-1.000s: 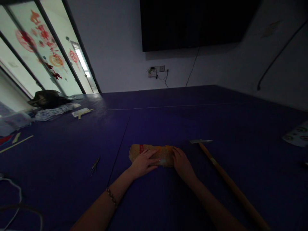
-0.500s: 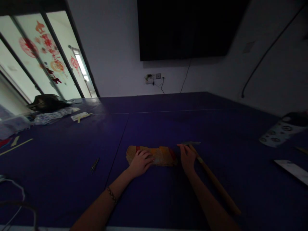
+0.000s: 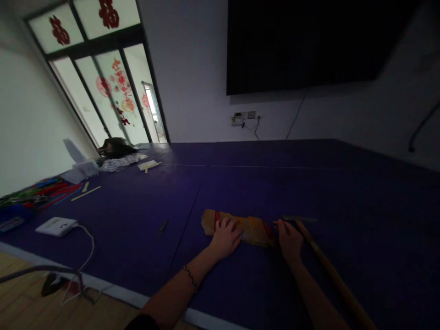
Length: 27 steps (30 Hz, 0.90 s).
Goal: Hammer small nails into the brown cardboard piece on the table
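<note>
My left hand [image 3: 227, 237] lies over a brown, rough-edged block [image 3: 257, 229] with red and orange bands, its fingers bent onto the block's left half. Whether that block is wood or board is hard to tell. Just off its right end, my right hand [image 3: 289, 237] is closed in a pinch; anything small between the fingertips is too dark to see. Beside that hand lies a hammer [image 3: 328, 263], its thin metal head at the far end and its long wooden handle running toward me. Several thin dark nail-like pieces [image 3: 163, 225] lie left of the block.
A white box with a cable [image 3: 57, 226] sits at the left table edge. Behind it are coloured tools [image 3: 34, 192], a clear tub [image 3: 82, 169], a patterned cloth [image 3: 122, 162] and a dark bag [image 3: 117, 147]. The dark blue table [image 3: 261, 183] meets the wall.
The view has swung left, so the table's left edge and the floor now show. Both hands keep their places by the block and the hammer.
</note>
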Motion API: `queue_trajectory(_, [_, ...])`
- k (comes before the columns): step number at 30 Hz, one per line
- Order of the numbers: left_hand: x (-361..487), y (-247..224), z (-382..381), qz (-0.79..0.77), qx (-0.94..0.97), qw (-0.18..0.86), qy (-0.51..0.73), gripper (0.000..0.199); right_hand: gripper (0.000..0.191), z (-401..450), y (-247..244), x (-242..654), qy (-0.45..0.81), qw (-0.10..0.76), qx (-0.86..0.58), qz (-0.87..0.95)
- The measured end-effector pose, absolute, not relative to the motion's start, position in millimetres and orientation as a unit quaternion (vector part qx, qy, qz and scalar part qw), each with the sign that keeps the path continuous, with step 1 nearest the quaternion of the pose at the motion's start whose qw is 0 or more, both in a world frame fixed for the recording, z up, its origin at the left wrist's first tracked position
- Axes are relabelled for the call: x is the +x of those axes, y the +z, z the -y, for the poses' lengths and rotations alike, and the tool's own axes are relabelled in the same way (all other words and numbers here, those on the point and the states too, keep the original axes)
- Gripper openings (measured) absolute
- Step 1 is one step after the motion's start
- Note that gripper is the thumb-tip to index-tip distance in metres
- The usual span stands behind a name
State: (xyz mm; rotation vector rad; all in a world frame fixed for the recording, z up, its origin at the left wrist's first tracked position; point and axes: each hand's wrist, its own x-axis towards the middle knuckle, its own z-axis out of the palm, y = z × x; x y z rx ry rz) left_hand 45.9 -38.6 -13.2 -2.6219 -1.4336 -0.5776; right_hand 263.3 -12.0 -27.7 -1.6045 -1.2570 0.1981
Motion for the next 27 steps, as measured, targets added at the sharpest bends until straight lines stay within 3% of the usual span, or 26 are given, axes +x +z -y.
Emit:
queue_trajectory(6, [16,5,42,0.546,-0.805,0.035,-0.229,0.027,0.053,14,-25,261,0.057,0.534,-0.668,0.515])
queue_trajectory(15, [-122,34,70,0.838,-0.518,-0.009,-0.173,0.023,0.057,16,-22,254,0.055,0.529,-0.663,0.527])
queue_trajectory(27, [-160,10,63,0.863,-0.474,-0.104,-0.140,0.027,0.056,12,-31,247,0.097,0.530,-0.662,0.520])
